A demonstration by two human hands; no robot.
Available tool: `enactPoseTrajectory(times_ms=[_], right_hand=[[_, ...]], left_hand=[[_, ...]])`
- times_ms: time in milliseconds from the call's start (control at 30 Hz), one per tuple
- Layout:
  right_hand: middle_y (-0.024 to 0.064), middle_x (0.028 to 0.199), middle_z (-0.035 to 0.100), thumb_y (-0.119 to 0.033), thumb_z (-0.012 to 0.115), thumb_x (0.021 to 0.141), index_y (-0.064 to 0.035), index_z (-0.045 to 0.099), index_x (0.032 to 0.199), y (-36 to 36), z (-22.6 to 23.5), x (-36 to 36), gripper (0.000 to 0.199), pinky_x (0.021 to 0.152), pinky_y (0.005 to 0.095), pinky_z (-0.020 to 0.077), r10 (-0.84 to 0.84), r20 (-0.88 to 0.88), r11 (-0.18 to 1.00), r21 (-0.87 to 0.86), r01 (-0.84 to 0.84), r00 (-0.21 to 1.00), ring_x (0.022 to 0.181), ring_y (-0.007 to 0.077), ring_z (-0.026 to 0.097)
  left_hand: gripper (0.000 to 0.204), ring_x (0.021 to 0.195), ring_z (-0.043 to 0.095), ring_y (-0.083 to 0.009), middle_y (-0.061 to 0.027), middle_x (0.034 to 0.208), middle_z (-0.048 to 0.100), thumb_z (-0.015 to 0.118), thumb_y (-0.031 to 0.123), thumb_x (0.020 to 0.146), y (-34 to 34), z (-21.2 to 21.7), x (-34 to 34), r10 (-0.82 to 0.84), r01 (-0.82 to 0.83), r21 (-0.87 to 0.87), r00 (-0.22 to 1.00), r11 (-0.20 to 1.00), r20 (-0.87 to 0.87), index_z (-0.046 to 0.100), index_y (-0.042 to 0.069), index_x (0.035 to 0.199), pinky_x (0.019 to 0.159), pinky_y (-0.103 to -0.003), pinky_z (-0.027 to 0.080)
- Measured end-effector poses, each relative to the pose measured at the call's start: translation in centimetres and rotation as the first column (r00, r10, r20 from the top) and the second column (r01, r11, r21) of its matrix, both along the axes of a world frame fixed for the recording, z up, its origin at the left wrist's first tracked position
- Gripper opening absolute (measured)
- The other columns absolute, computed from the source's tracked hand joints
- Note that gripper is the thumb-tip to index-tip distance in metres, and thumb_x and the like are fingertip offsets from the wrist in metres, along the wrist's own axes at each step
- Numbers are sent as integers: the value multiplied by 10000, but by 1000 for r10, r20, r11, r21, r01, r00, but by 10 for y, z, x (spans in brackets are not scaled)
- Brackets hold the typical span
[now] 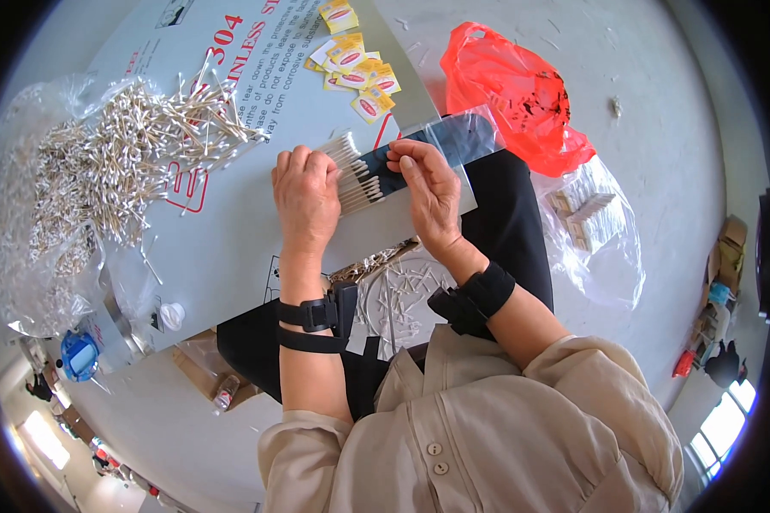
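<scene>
A flat row of double-ended cotton swabs (353, 177) lies side by side near the table's front edge. At the left end of this row is my left hand (305, 195), its fingers curled down against the swabs. A clear plastic sleeve (479, 128) with a dark blue area stretches from the row's right end out past the table edge. My right hand (429, 188) is over the sleeve, thumb and fingers closed at its surface; the exact grip is partly hidden. To the left, a large heap of loose cotton swabs (103, 162) spills from a clear plastic bag (26, 282).
Yellow and white printed cards (359, 73) lie at the table's far edge. A red plastic bag (509, 94) and a clear bag of packed swabs (586, 214) are right of the table. Scattered swabs fill a round container (393, 295) below. A blue-capped object (79, 355) is at left.
</scene>
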State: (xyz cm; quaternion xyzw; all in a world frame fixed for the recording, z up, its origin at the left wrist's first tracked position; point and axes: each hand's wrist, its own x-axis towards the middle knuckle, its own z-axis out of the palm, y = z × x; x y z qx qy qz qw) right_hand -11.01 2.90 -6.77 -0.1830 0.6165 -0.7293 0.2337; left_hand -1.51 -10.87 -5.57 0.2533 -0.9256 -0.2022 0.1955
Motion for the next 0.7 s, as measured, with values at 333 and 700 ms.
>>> enactPoseTrajectory(times_ms=[333,700], right_hand=[[81,1004,630,-113,515,988,56,594,1072,4,-5,-6,204,844,272,515,-36,220,990,-127,66,975,914,141,623],[76,1046,629,-84,535,970,41,592,1110,7,-5,5,196,872,263,500,-73,156,992,-94,88,985,967,129,610]], left_hand=[[160,860,513,-295,-56,829,528,660,10,750,14,37,40,-39,64,219,993,974,-115,518,62,804,770,-401,418],[178,964,527,-318,-127,1014,576,623,44,803,27,12,54,44,4,226,978,974,-205,586,25,976,885,-410,422]])
